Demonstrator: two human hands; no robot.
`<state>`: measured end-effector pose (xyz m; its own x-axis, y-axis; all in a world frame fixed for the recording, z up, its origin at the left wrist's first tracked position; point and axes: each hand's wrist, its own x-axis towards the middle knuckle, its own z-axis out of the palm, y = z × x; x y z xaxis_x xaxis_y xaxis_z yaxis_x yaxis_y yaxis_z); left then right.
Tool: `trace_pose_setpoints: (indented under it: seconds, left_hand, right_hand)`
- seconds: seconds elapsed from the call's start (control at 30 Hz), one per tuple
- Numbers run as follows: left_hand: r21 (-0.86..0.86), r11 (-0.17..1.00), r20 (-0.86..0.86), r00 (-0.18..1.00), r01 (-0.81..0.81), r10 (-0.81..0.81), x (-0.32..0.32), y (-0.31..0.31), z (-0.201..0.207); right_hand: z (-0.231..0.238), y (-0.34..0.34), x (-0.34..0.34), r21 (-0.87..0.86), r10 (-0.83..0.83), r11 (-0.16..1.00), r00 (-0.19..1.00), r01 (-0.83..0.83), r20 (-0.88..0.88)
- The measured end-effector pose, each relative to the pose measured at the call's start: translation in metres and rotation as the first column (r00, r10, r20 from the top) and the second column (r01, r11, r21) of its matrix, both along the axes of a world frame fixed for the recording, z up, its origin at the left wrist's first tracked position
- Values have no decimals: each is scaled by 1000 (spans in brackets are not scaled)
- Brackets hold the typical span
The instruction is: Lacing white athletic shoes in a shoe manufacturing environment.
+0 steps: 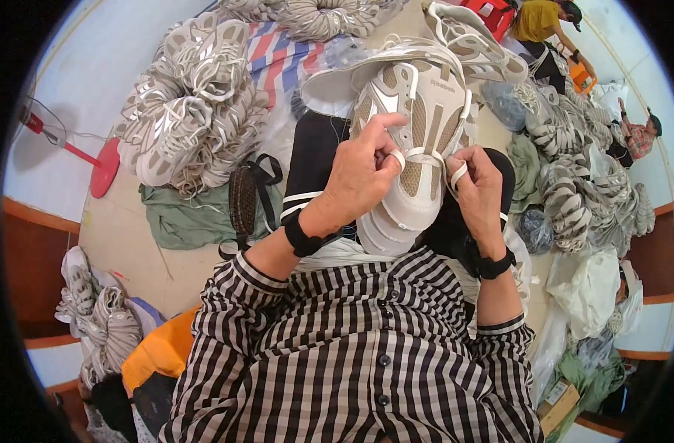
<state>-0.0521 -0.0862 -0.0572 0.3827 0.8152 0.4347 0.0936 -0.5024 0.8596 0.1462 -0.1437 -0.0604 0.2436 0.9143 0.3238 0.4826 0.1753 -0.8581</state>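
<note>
A beige and white shoe upper (423,193) with tan mesh panels lies across my lap, its rounded toe toward me, on top of several similar uppers. A pale flat shoelace (425,153) crosses the upper at the lowest eyelets. On the left side of the upper, my left hand (357,171) is closed on one part of the lace, which loops over its fingers, with the index finger bent above. At the right edge my right hand (475,177) pinches the other part, looped round its fingers. Whether the lace passes through upper eyelets is partly hidden by my left hand.
Bundled shoe uppers (196,103) are heaped at the left on green cloth, beside a brown bag (243,199) with a black strap. More piles (573,184) fill the right. A red round stand base (104,167) stands far left. Two other people work at the far right.
</note>
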Motion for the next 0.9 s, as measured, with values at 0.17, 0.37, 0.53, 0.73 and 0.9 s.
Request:
trace_pose_setpoints:
  seconds: [0.17,0.37,0.53,0.73,0.9]
  left_hand:
    - [7,999,-43,998,-39,39,3,-3,7]
    - [292,956,-244,966,-8,82,6,0,25]
    - [387,915,-375,926,116,41,11,12,26]
    - [276,944,-356,932,182,-76,0,15,27]
    - [477,848,-370,928,231,-45,-19,22,57]
  right_hand:
    - [-2,2,-1,10,1,1000,1000,-1,-9]
    - [10,0,-6,52,-39,998,986,31,165]
    - [18,1,-8,108,-52,994,937,16,344]
    - [24,-2,4,82,91,988,932,-127,350]
    - [41,-10,25,117,99,979,890,-167,445]
